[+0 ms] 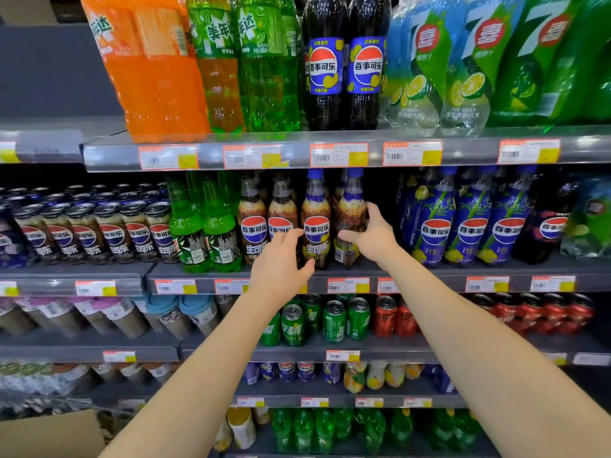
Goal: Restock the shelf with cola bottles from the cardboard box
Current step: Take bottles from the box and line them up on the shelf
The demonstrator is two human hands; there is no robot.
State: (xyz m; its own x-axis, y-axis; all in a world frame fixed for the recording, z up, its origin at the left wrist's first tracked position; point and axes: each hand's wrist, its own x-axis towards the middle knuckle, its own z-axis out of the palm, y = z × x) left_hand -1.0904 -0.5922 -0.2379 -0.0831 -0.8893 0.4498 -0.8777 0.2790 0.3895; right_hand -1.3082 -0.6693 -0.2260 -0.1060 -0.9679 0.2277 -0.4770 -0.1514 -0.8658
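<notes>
Both arms reach to the second shelf (429,271). My right hand (370,238) grips a blue-capped cola bottle (351,206) standing upright at the right end of the cola row, its label turned sideways. My left hand (281,262) holds the lower part of the neighbouring blue-capped cola bottle (315,223), thumb at its base, fingers by its label. Two dark-capped cola bottles (253,223) stand to the left of them. A corner of the cardboard box (49,434) shows at the bottom left.
Green soda bottles (205,233) and cola cans (109,233) stand left of the cola row, blue cola bottles (469,223) to the right with a dark gap between. Large bottles fill the top shelf (297,153). Cans (334,320) line the shelf below.
</notes>
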